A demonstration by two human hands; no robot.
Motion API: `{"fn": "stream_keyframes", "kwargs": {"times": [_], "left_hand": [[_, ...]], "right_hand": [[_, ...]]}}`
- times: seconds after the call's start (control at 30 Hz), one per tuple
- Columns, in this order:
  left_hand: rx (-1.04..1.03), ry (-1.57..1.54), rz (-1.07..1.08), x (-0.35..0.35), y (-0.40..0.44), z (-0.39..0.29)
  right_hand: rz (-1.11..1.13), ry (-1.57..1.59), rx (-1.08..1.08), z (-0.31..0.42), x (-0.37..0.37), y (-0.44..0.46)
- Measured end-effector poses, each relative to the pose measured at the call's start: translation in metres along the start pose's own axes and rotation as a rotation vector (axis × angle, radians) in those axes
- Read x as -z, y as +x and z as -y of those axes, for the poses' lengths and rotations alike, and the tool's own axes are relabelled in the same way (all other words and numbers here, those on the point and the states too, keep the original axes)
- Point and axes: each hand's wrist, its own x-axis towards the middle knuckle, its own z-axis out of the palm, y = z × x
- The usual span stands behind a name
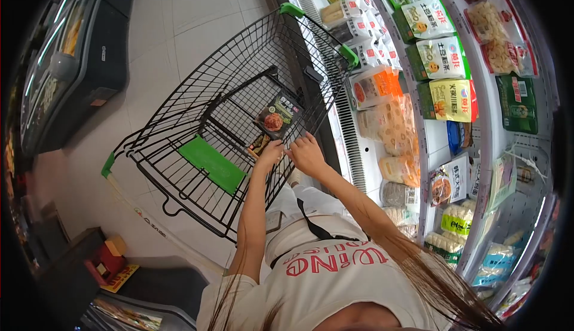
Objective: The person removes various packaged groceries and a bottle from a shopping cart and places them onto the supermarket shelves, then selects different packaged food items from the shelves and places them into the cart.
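Note:
My left hand [272, 153] and my right hand [306, 154] are close together over the near side of a black wire shopping cart [203, 86]. The fingers of both hands are curled in. What they hold, if anything, is too small or hidden to make out. Just beyond my hands, a black package with a food picture [276, 116] lies in the cart. A smaller yellowish packet [258, 145] is right beside my left hand, partly hidden by it. The cart has a green panel [212, 165] at its handle end and green corner pieces.
On the right, shelves [424, 169] hold several bagged foods, among them a potato noodle pack [439, 59] and an orange-topped bag [376, 87]. A dark freezer case [89, 50] stands at the left across the tiled floor [173, 8]. A red and yellow sign [113, 268] is at lower left.

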Motion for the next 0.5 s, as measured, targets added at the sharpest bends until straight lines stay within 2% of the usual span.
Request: {"fn": "stream_keyframes", "kwargs": {"times": [0.07, 0.1, 0.17, 0.2, 0.23, 0.27, 0.3, 0.33, 0.37, 0.47, 0.5], "left_hand": [[-0.281, 0.124, -0.157, -0.013, -0.017, 0.022], [-0.34, 0.33, -0.316, -0.023, -0.044, 0.014], [-0.443, 0.628, -0.405, -0.043, -0.114, -0.024], [-0.595, 0.431, -0.282, -0.054, -0.142, -0.038], [-0.759, 0.237, -0.061, -0.068, -0.154, -0.045], [-0.698, 0.201, 0.121, -0.085, -0.212, -0.086], [-0.861, 0.226, 0.303, -0.101, -0.244, -0.105], [-1.001, 0.392, 0.559, -0.132, -0.289, -0.121], [-1.046, 0.419, 0.763, -0.15, -0.291, -0.118], [-0.85, 0.586, 1.131, -0.182, -0.317, -0.138], [-0.893, 0.568, 1.078, -0.188, -0.312, -0.129]], "right_hand": [[-0.158, 0.075, 0.231, 0.001, 0.006, -0.018], [-0.105, 0.151, 0.274, -0.001, 0.009, -0.02], [-0.064, 0.193, 0.38, -0.01, 0.011, -0.018], [-0.033, 0.146, 0.452, -0.017, 0.007, -0.018], [-0.035, 0.144, 0.582, -0.029, 0.005, -0.017], [-0.088, 0.214, 0.582, -0.036, -0.006, -0.014], [-0.027, 0.124, 0.655, -0.03, 0.013, -0.01], [-0.023, 0.149, 0.667, -0.03, 0.016, -0.009], [-0.025, 0.133, 0.665, -0.031, 0.014, -0.012], [-0.024, 0.097, 0.668, -0.028, 0.019, -0.007], [-0.018, 0.084, 0.645, -0.03, 0.024, -0.011]]}}
